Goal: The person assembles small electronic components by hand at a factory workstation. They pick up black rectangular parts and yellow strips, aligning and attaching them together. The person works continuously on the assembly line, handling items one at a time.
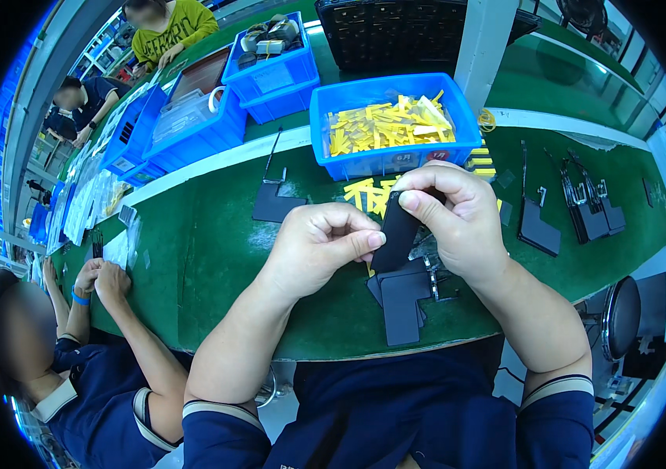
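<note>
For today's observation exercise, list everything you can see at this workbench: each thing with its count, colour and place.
Flat panel: one, black, pinched between both hands.
Panel stack: several, black, table below the hands.
Bin of strips: one, blue, yellow strips inside, behind the hands.
Other bins: several, blue, far left.
Finished panels: a few, black, right side.
Table: green.
Co-worker's hands: two, left.
Left hand: thumb on the panel.
Right hand: gripping the panel's top.
</note>
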`<state>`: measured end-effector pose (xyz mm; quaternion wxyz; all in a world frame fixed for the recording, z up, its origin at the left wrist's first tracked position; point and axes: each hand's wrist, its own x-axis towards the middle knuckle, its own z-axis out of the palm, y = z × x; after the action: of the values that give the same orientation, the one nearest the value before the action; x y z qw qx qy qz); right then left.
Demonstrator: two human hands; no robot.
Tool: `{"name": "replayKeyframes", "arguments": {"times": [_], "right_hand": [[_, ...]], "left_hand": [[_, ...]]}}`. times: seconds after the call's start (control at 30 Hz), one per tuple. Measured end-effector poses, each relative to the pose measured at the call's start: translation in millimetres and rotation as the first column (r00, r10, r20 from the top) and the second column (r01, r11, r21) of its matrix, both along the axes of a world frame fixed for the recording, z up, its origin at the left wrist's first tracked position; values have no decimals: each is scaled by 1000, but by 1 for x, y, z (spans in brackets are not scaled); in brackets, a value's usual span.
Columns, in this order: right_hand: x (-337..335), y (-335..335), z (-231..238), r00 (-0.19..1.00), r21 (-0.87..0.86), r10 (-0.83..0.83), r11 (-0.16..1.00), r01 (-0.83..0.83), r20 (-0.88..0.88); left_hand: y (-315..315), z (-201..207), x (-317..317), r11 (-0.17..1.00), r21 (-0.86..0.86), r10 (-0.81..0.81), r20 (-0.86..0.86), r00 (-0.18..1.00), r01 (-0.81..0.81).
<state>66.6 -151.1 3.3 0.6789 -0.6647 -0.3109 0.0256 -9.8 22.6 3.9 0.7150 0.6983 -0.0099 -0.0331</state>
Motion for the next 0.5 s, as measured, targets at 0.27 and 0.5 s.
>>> {"name": "replayKeyframes", "arguments": {"times": [0.27, 0.5], "right_hand": [[-1, 0, 3, 998, 10, -25, 1000, 26, -64], [6, 0, -1, 985, 28, -21, 999, 26, -172]], "left_hand": [[6, -7, 7, 997, -73, -39, 7, 999, 39], [9, -2, 9, 998, -60, 2, 1, 1000, -2]]}}
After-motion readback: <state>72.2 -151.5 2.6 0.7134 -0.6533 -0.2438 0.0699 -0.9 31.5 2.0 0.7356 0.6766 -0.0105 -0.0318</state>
